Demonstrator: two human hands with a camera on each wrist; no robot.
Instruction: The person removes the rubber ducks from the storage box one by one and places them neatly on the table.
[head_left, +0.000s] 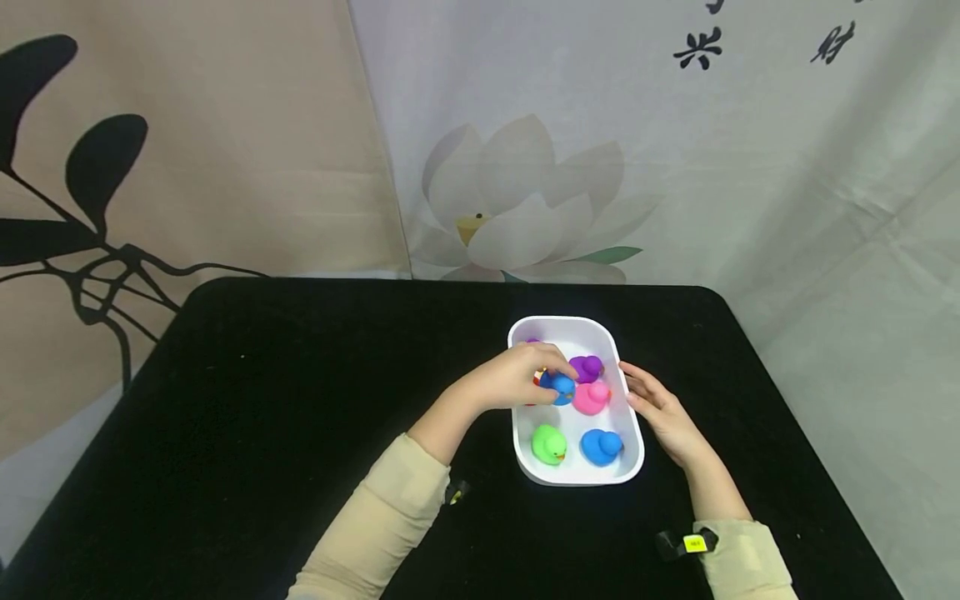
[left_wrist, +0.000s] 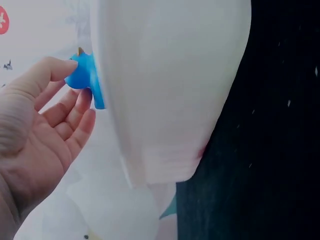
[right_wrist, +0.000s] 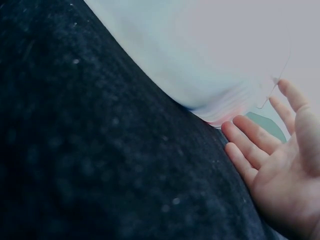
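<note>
My left hand (head_left: 519,375) pinches a blue rubber duck (head_left: 562,388) between thumb and fingers, over the left side of a white tray (head_left: 525,468). The left wrist view shows this blue duck (left_wrist: 82,72) with its orange beak up, beside the tray's rim. Inside the tray are a purple duck (head_left: 586,368), a pink duck (head_left: 592,397), a green duck (head_left: 549,444) and a second blue duck (head_left: 602,447). Beneath my left hand, other coloured pieces are mostly hidden. My right hand (head_left: 667,414) has its fingers extended at the tray's right wall, holding no duck.
The tray stands on a black cloth-covered table (head_left: 300,433), near its right side. Behind the table hangs a pale curtain (head_left: 675,167) printed with a flower and characters. Dark leaf shapes are printed on its left part.
</note>
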